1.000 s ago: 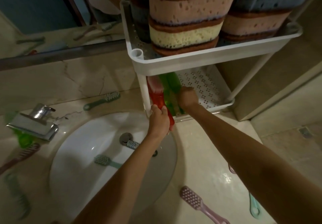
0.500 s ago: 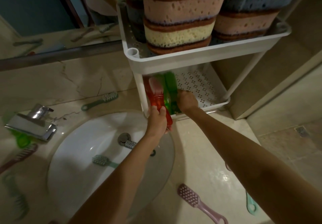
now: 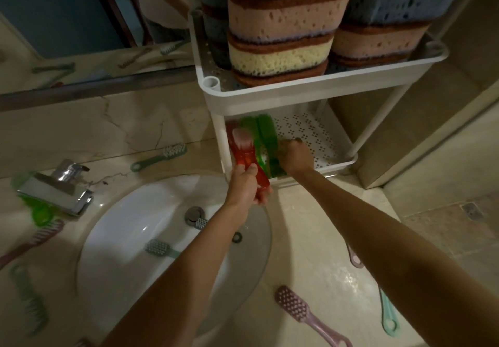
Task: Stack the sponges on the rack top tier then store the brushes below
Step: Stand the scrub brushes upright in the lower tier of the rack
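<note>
A white two-tier rack (image 3: 305, 91) stands beside the sink. Its top tier holds stacked sponges (image 3: 283, 22) in pink, yellow, blue and brown. My left hand (image 3: 243, 184) grips the handle of a red brush (image 3: 243, 152), whose head reaches into the left side of the lower tier (image 3: 334, 161). My right hand (image 3: 295, 155) holds a green brush (image 3: 266, 136) lying on that lower tier next to the red one. How many green brushes lie there I cannot tell.
Loose brushes lie about: a green one (image 3: 159, 156) behind the white sink (image 3: 113, 233), two in the basin (image 3: 162, 249), pink ones (image 3: 305, 311) and a teal one (image 3: 388, 317) on the counter. A chrome tap (image 3: 56, 184) stands at left over a green brush (image 3: 40, 211).
Both hands stay at the lower tier with their brushes. The view has shifted slightly; the right hand has moved a little deeper along the green brush.
</note>
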`<action>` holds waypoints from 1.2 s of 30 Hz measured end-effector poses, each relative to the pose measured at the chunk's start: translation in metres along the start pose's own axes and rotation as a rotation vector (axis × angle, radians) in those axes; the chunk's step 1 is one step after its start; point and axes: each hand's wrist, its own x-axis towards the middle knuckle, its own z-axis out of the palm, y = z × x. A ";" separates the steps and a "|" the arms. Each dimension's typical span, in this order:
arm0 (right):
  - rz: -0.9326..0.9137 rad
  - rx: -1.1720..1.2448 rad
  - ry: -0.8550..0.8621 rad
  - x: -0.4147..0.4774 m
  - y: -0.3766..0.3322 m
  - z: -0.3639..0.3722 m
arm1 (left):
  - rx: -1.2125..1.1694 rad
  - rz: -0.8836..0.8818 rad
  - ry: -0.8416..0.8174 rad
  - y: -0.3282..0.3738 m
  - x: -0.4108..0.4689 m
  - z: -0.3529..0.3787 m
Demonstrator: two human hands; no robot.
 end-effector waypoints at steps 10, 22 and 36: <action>-0.453 0.249 0.030 -0.020 -0.016 -0.009 | -0.214 -0.145 -0.242 0.033 -0.014 0.006; -0.390 -0.069 0.035 -0.010 0.030 -0.058 | -0.424 -0.265 -0.252 0.031 -0.005 -0.006; 0.160 0.804 -0.194 -0.008 -0.047 -0.001 | 0.224 0.248 0.047 0.009 -0.003 -0.006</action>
